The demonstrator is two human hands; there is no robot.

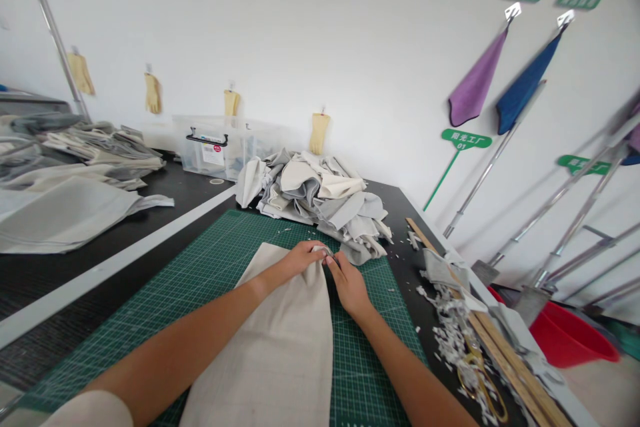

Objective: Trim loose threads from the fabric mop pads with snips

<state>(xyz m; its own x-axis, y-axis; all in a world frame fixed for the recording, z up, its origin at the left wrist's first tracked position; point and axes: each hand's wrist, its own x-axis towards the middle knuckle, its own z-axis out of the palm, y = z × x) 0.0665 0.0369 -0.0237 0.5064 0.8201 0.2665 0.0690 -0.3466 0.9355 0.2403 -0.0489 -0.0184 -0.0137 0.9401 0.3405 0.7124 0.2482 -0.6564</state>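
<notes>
A long piece of off-white cloth (280, 347) lies over the green cutting mat (200, 280), its far right corner gathered and lifted. My left hand (304, 258) is closed on that corner, with thumb and fingers pinching the fabric. Close against it, my right hand (349, 285) is also closed, its fingertips at the same bunched edge. Something small and dark shows at the right fingertips, too small to make out. Just beyond both hands sits a heap of crumpled grey and cream cloth pieces (305, 183).
Stacked cloths (85, 153) lie at the left, near a clear plastic box (207, 153). On the right edge are white scraps (450, 327), gold-handled scissors (477, 377) and wooden strips (505, 360). A red basin (575, 337) stands below; yellow gloves (319, 133) hang on the wall.
</notes>
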